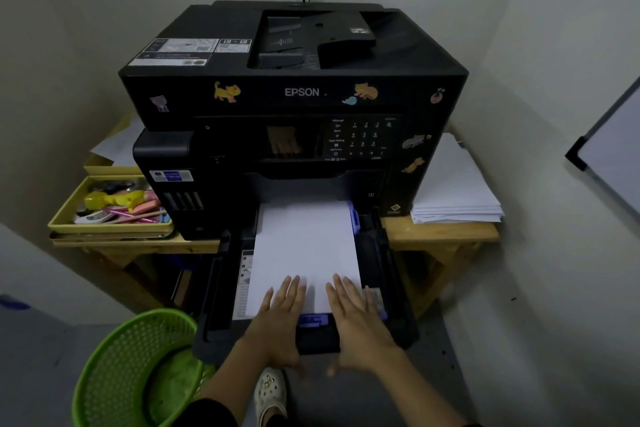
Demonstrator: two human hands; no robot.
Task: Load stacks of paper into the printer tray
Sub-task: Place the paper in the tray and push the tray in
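Shoe: white clog [270, 393] right under me on the grey floor, between my forearms, charms on its top.
Basket: green mesh basket [138, 371] low on my left, on the floor, just beside the tray's front-left corner.
Left hand: I see my left hand [277, 317] palm down, fingers spread flat and holding nothing, fingertips resting on the near end of the paper.
Right hand: my right hand [356, 317] mirrors it, flat and splayed, nothing gripped, fingertips on the near-right part of the sheet, heel over the tray's front lip.
Paper stack: white paper stack [304, 253] lies flat in the pulled-out tray, far end tucked under the printer's mouth, near end under my fingers.
Printer tray: black printer tray [388, 274] is drawn out toward me, jutting past the table edge; a purple guide [354, 217] sits against the paper's right edge, another purple guide tab [312, 320] at the near end, between my hands.
Printer: black Epson printer [294, 94] on a wooden table [440, 232], cat stickers across its front, keypad on the right of the panel.
Left of printer: yellow box [65, 211] of pens and oddments, touching the printer's side as far as I can tell.
Right of printer: spare stack of white paper [453, 191] on the table, just beside the printer.
Far right: whiteboard corner [613, 135] on the wall.
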